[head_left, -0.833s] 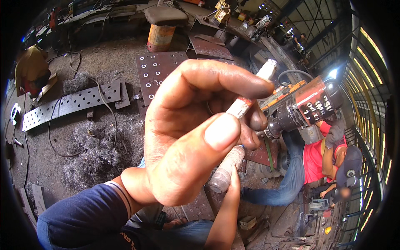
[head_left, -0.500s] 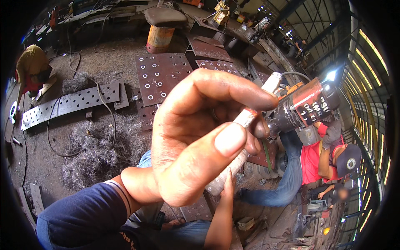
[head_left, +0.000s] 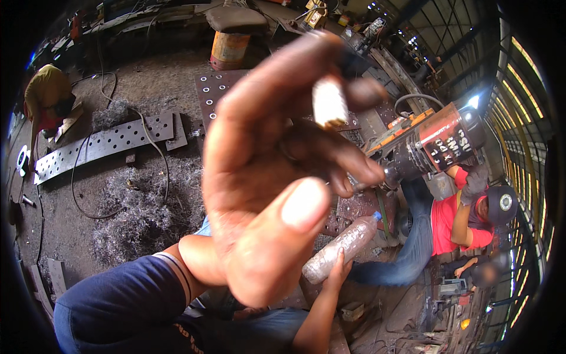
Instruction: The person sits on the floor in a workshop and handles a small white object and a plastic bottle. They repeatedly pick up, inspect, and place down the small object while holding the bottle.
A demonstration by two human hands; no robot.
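Observation:
Large and close in the middle of the view, my left hand (head_left: 265, 171) is blurred by motion. A white cigarette (head_left: 330, 101) with a brownish end sits between its fingers, while the thumb stands away from it. Lower down, my right hand (head_left: 337, 270) is wrapped round a clear plastic bottle (head_left: 343, 251) with a blue cap. The bottle lies tilted, its cap end up to the right. Beyond my left fingertips stands a red and black drilling machine (head_left: 433, 144) with white painted markings.
A drilled steel strip (head_left: 100, 147) and a heap of metal shavings (head_left: 141, 212) lie on the left. Cables cross the floor. One person in yellow (head_left: 50, 94) bends at far left; another in a red shirt (head_left: 448, 224) is at right. A drum seat (head_left: 229, 50) stands behind.
My left hand has lifted and its fingers have spread, with the cigarette now higher. The bottle, earlier mostly hidden behind that hand, shows more fully and has shifted right with my right hand.

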